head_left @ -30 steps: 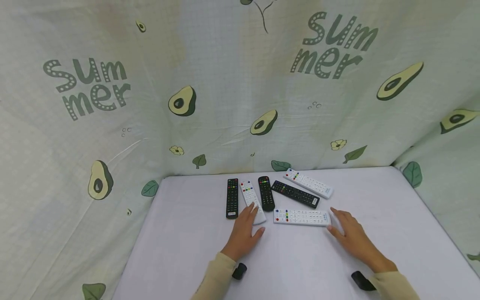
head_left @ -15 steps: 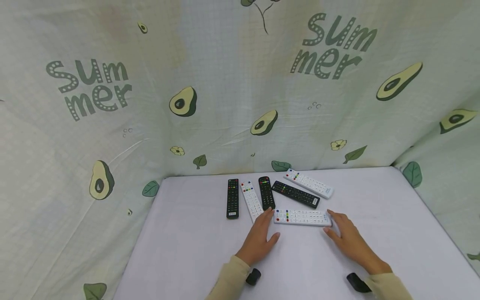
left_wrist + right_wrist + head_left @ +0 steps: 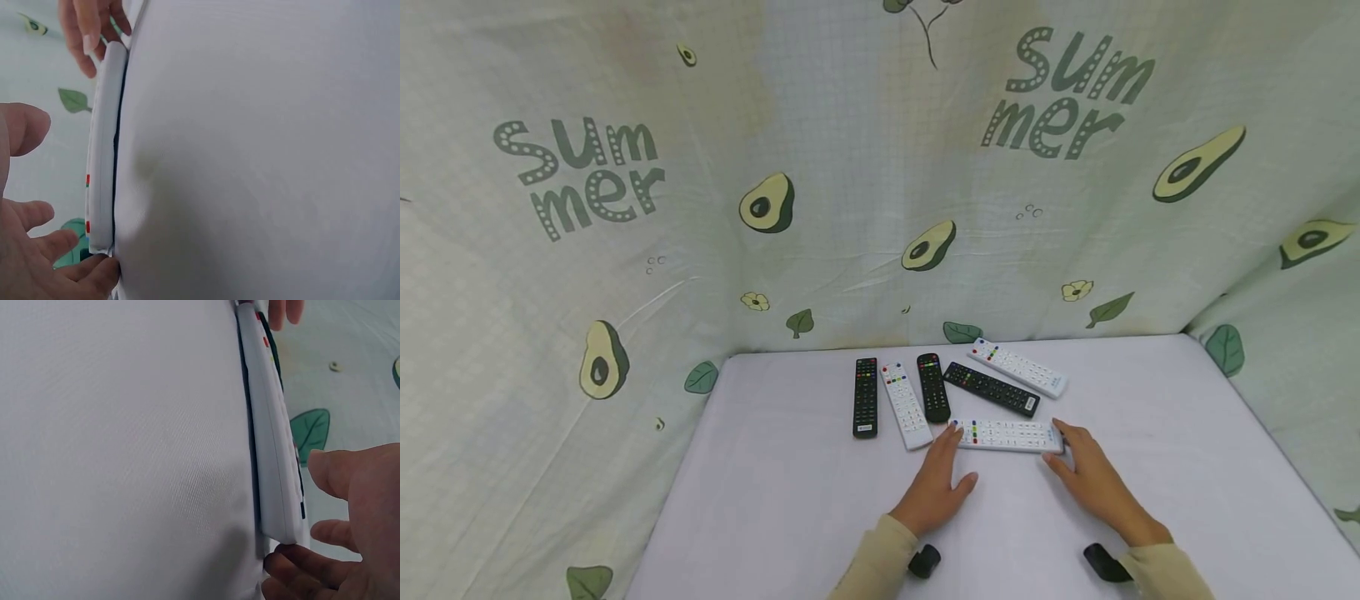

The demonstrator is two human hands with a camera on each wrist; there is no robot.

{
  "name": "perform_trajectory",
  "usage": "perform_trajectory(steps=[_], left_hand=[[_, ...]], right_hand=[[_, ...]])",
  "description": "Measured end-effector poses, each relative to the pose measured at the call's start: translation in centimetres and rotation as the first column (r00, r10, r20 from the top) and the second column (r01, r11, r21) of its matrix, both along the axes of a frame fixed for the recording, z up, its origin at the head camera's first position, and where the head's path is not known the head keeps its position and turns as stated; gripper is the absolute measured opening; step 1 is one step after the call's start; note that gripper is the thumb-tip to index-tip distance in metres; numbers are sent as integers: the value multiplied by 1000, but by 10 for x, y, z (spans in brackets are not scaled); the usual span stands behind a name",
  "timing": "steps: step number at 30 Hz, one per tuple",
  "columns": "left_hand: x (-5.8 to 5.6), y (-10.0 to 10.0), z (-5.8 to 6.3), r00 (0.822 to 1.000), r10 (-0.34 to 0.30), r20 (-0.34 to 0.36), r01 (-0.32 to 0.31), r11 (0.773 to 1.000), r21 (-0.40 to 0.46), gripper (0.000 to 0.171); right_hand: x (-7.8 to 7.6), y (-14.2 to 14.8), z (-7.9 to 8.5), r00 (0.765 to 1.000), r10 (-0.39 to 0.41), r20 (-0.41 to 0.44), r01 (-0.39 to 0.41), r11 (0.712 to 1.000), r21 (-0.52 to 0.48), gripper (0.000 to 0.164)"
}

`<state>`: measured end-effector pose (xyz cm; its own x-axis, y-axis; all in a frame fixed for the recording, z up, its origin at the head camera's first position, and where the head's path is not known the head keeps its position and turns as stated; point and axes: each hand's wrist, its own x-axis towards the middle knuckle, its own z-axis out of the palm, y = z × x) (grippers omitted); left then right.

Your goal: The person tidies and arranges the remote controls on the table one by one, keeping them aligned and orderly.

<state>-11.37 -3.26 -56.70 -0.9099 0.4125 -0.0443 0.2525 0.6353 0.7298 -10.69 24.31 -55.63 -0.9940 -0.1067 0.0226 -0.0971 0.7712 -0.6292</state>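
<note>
A white remote control (image 3: 1009, 435) lies crosswise on the table, its buttons facing up. At its left end is my left hand (image 3: 931, 490), fingertips over the corner and thumb spread away. My right hand (image 3: 1096, 482) is at the other end, with fingers along the short edge and thumb near the front corner. In the left wrist view, the left fingers (image 3: 94, 275) reach the end of the remote by its coloured buttons. The right wrist view has the right fingers (image 3: 306, 565) right at the opposite end, the thumb standing off from it.
Behind lie a black remote (image 3: 865, 398), a second white remote (image 3: 906, 404), a rounded black remote (image 3: 933, 387), a slanted black remote (image 3: 991, 388) and another white remote (image 3: 1018, 367). A printed cloth (image 3: 842, 167) hangs beyond the white table (image 3: 760, 500).
My left hand has moved right, from the slanted white remote to the left end of the crosswise one. My right hand has shifted slightly left against its right end.
</note>
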Motion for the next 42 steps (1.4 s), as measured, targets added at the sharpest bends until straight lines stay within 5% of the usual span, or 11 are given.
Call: perform_trajectory(steps=[21, 35, 42], left_hand=[[1, 10, 1, 999, 40, 17, -41, 999, 27, 70], [8, 12, 7, 995, 78, 55, -85, 986, 140, 74], [8, 6, 8, 993, 113, 28, -116, 959, 257, 69]], right_hand=[[-3, -2, -2, 999, -40, 7, 41, 998, -50, 62], [2, -2, 1, 994, -97, 56, 101, 993, -69, 54], [7, -1, 7, 983, -118, 142, 139, 980, -143, 52]])
